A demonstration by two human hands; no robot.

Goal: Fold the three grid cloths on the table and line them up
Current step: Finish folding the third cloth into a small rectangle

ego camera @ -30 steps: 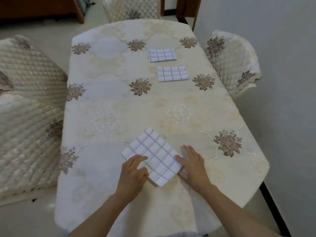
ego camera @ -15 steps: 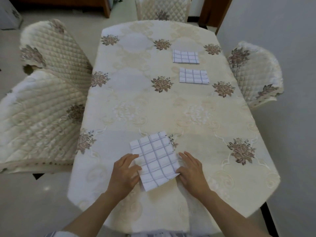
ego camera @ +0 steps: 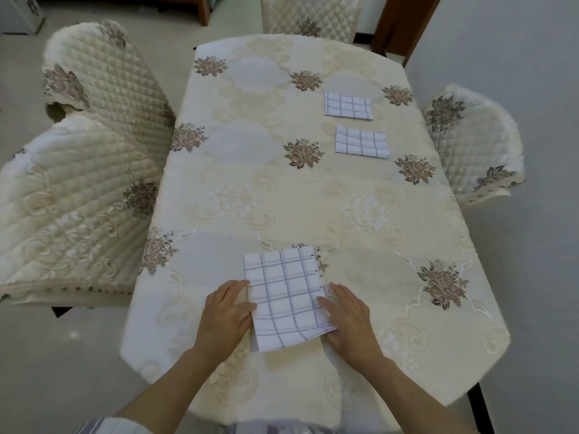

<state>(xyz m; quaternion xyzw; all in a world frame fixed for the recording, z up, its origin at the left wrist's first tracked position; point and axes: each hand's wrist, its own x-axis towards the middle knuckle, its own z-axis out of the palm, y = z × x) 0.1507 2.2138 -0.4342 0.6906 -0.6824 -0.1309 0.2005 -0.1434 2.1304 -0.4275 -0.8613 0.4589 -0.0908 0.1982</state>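
A white cloth with a grey grid [ego camera: 286, 296], folded to a rectangle, lies flat near the table's front edge. My left hand [ego camera: 226, 314] rests with relaxed fingers against its left edge, thumb on the cloth. On the other side, my right hand [ego camera: 349, 319] lies with straight fingers along the cloth's right edge. Two more folded grid cloths lie at the far right of the table, one [ego camera: 360, 145] nearer and one [ego camera: 348, 105] behind it, in a rough line.
The table [ego camera: 250, 189] wears a cream cloth with brown flower motifs. Quilted chairs stand at the left [ego camera: 78, 189], far left [ego camera: 106, 76], far end [ego camera: 310, 20] and right [ego camera: 473, 142]. A grey wall runs along the right.
The near cloth has turned from a diagonal lie to nearly square with the table. Both hands stayed at its sides, and my view has shifted right.
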